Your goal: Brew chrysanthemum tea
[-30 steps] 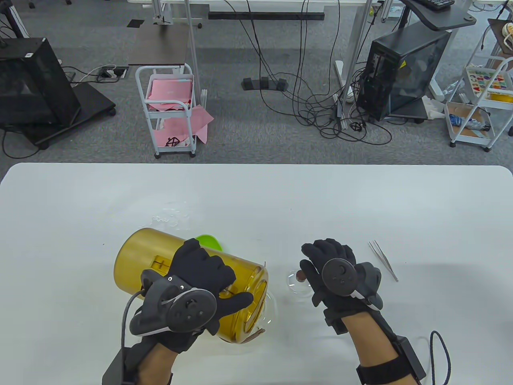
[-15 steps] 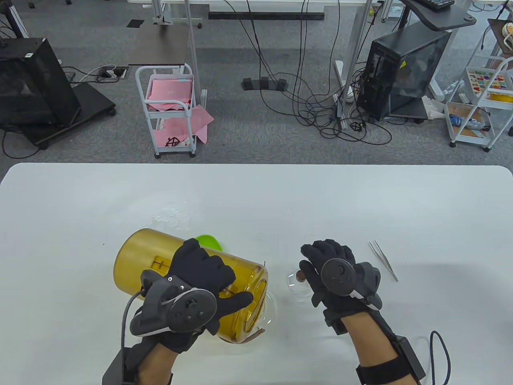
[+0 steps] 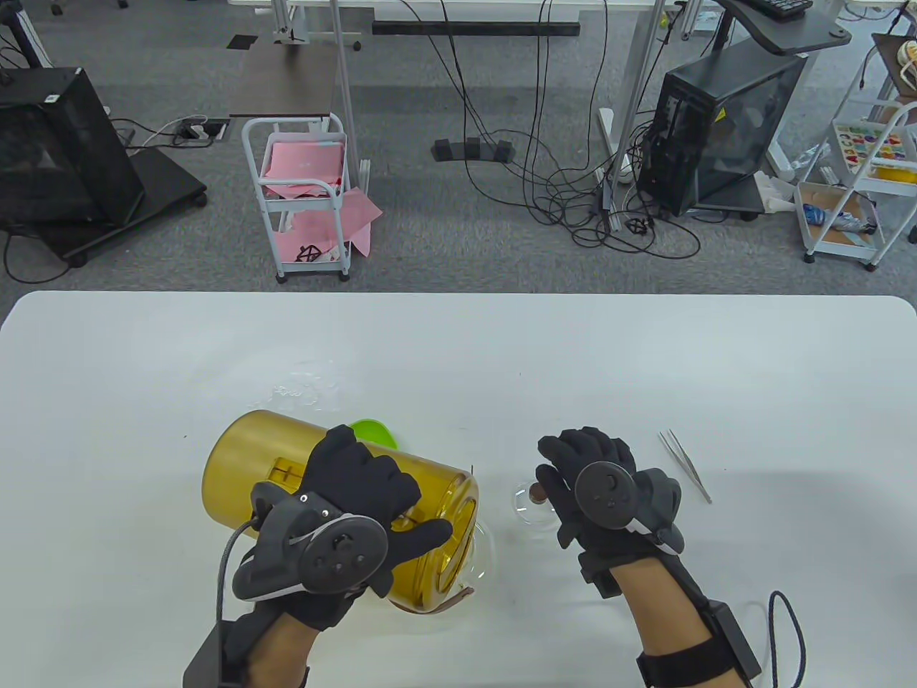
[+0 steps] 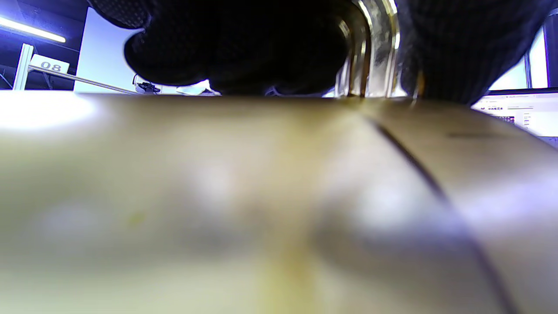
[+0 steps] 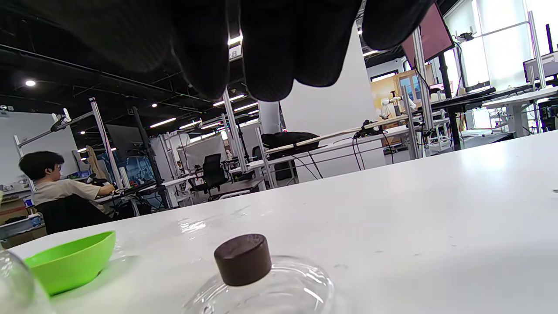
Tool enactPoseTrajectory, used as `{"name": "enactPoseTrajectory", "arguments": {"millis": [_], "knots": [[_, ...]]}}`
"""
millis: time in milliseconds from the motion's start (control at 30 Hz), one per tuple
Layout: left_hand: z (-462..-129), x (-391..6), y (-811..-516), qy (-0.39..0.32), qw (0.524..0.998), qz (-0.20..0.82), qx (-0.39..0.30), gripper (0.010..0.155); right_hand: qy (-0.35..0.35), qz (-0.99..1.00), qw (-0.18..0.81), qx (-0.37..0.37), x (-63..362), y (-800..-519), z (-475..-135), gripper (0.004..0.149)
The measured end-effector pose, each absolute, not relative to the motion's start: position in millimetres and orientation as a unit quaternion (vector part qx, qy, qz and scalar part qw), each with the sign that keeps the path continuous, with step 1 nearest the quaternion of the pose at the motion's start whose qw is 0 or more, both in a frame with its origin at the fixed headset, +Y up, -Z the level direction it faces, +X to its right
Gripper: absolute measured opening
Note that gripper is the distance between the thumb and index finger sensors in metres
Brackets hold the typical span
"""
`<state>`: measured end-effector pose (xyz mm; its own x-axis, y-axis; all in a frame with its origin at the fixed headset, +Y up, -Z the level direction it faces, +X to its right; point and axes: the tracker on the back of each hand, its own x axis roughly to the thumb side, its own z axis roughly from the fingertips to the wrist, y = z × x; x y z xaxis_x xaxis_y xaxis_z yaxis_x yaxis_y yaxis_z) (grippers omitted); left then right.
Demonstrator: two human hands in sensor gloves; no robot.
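Note:
A yellow translucent pitcher (image 3: pixel 251 459) is tipped on its side, mouth toward a clear glass vessel (image 3: pixel 488 553) under its rim. My left hand (image 3: pixel 358 502) grips the pitcher's handle (image 4: pixel 370 52); in the left wrist view the pitcher's body (image 4: pixel 261 196) fills the frame. A glass lid (image 3: pixel 524 507) with a brown knob (image 5: pixel 243 258) lies on the table to the right of the pitcher. My right hand (image 3: pixel 587 473) hovers just above and right of the lid, its fingers (image 5: pixel 261 65) relaxed, apart from it, holding nothing.
A green bowl (image 3: pixel 372 432) sits behind the pitcher and shows at the left in the right wrist view as the bowl (image 5: pixel 69 259). Metal tweezers (image 3: pixel 684 464) lie right of my right hand. A small water spill (image 3: pixel 304 387) glistens beyond the pitcher.

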<state>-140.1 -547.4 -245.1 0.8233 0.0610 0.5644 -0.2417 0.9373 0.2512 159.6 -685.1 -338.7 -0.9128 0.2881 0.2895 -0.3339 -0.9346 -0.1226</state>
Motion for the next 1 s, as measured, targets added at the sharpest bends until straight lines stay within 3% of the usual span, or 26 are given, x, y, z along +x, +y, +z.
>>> {"name": "enactPoseTrajectory", "arguments": {"millis": [1000], "knots": [[-244.0, -138.1, -547.4, -0.283, 0.943, 0.077, 0.156, 0.052, -0.079, 0.975, 0.155, 0.138, 158.0, -686.2, -338.9, 0.053]]}}
